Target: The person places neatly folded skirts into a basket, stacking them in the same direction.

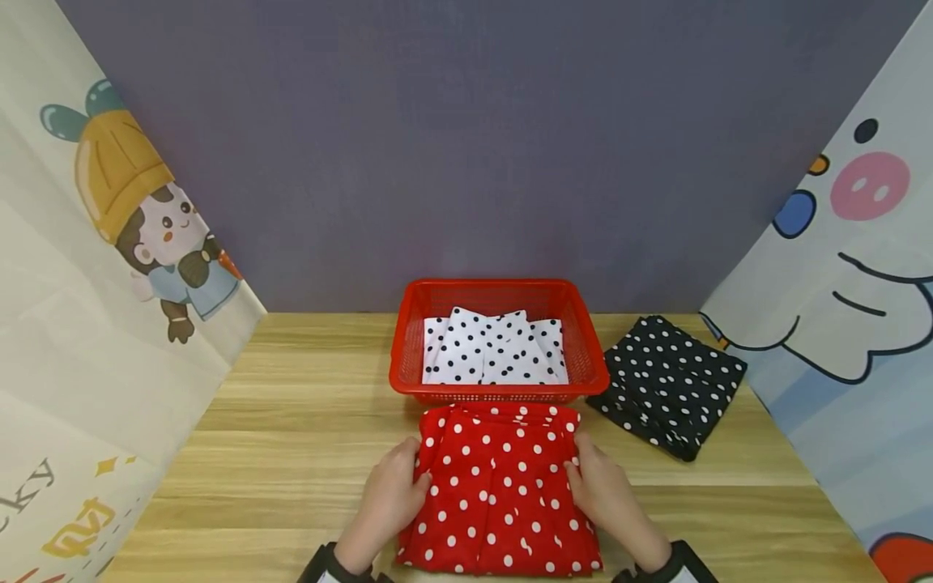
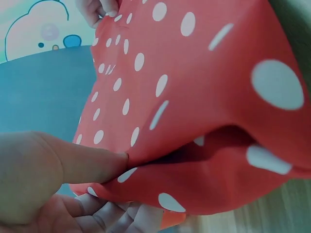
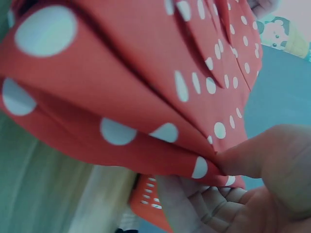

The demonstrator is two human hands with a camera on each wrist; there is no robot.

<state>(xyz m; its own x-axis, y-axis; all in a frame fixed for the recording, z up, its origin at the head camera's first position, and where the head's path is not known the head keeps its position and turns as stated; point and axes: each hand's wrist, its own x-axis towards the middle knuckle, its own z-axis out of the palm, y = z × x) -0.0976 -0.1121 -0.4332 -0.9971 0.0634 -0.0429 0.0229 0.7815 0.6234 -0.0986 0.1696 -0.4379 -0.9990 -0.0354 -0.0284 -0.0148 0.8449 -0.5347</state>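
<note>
A folded red cloth with white polka dots is held between both hands at the table's front, its far edge close to the basket. My left hand pinches its left side, thumb on top and fingers beneath, as the left wrist view shows of the cloth. On the opposite side my right hand grips the right edge the same way; in the right wrist view the thumb presses the layered cloth. Just beyond stands a red plastic basket with a folded white cloth with black dots inside.
To the right of the basket, a folded black cloth with white dots lies on the wooden table. A grey panel rises behind the table, and printed cartoon sheets flank both sides.
</note>
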